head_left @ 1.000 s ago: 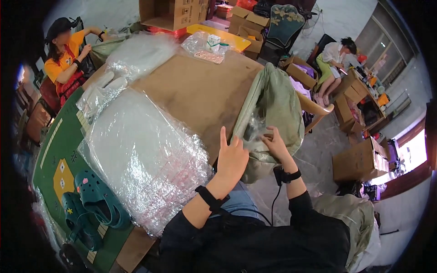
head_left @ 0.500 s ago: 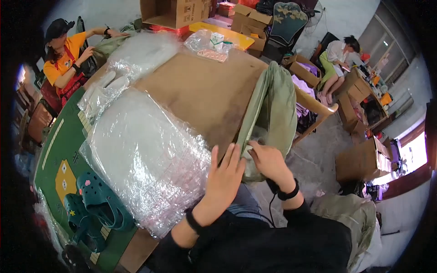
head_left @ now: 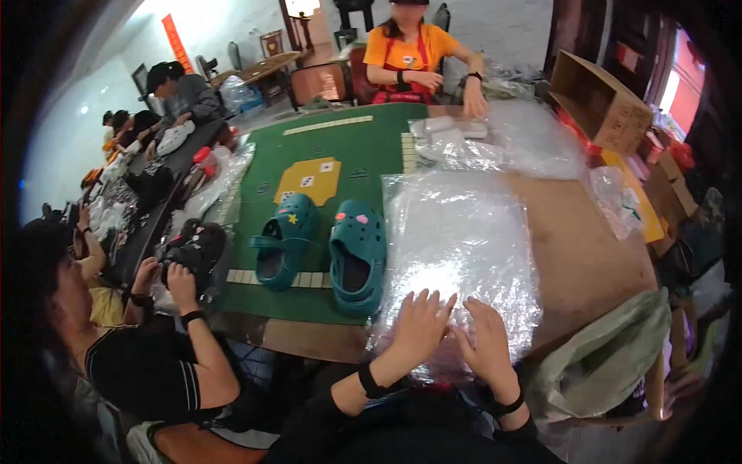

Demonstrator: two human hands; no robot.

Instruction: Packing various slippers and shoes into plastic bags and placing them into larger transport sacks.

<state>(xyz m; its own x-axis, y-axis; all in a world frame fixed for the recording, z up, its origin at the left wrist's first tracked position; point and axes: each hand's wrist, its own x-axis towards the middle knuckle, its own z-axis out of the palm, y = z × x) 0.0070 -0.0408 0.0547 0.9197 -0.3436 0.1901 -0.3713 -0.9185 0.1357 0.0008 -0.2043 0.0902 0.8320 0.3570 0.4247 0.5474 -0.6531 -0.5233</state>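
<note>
A stack of clear plastic bags (head_left: 464, 232) lies flat on the table in front of me. My left hand (head_left: 421, 329) rests over its near edge with fingers stretched out. Beside it, my right hand (head_left: 485, 340) is also open, fingers extended over the same stack. Neither hand has anything in its grasp. Just left of the bags stand two teal clogs with small charms, a nearer right one (head_left: 358, 259) and a left one (head_left: 284, 243) with its strap swung forward. To the right of my right hand, a crumpled olive-green bag (head_left: 607, 356) hangs at the table's edge.
The clogs stand on a green mat (head_left: 255, 309). Brown board (head_left: 587, 255) shows right of the bags. White wrapped pieces (head_left: 456, 139) lie farther back, near a person (head_left: 410, 62) in orange. At left, a co-worker's hands (head_left: 174, 282) handle a dark clog (head_left: 199, 251). A cardboard box (head_left: 599, 100) stands far right.
My view has swung to the left. Both hands have let go of the olive-green bag's edge and moved left onto the stack of plastic bags.
</note>
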